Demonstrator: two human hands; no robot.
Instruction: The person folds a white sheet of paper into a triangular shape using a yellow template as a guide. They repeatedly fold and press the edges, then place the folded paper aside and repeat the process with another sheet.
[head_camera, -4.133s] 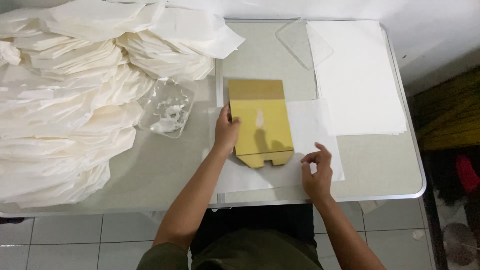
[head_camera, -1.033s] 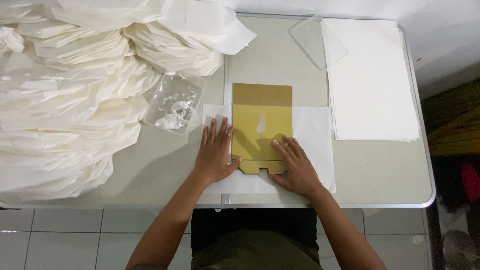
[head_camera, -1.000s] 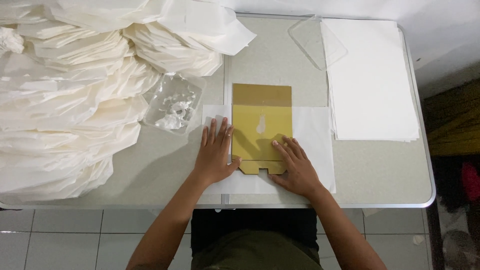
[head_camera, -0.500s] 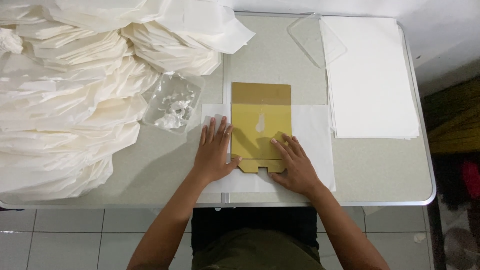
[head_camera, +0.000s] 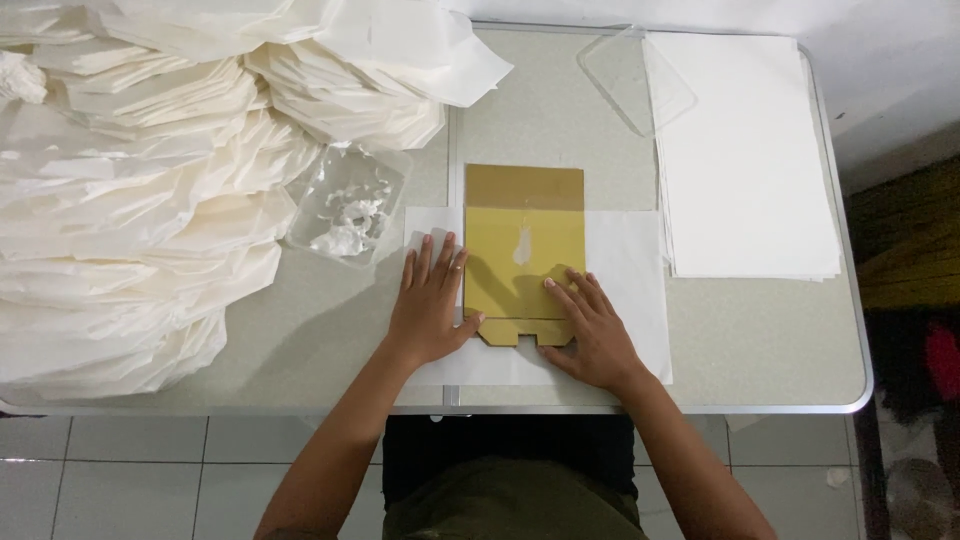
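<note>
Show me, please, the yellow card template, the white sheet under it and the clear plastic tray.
yellow card template (head_camera: 520, 250), head view, its bare middle.
white sheet (head_camera: 625, 280), head view, right part.
clear plastic tray (head_camera: 345, 205), head view, its middle.

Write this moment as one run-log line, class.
left hand: flat on white paper sheet, beside yellow cardboard template | right hand: pressing template's lower edge | clear plastic tray: left, untouched

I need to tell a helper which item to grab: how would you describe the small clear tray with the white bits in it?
Start at the big heap of folded white paper covering the table's left half. At its right edge, just beyond the left hand, lies the clear plastic tray. Unlike the clear lid at the far edge, it holds white lumps.
</note>
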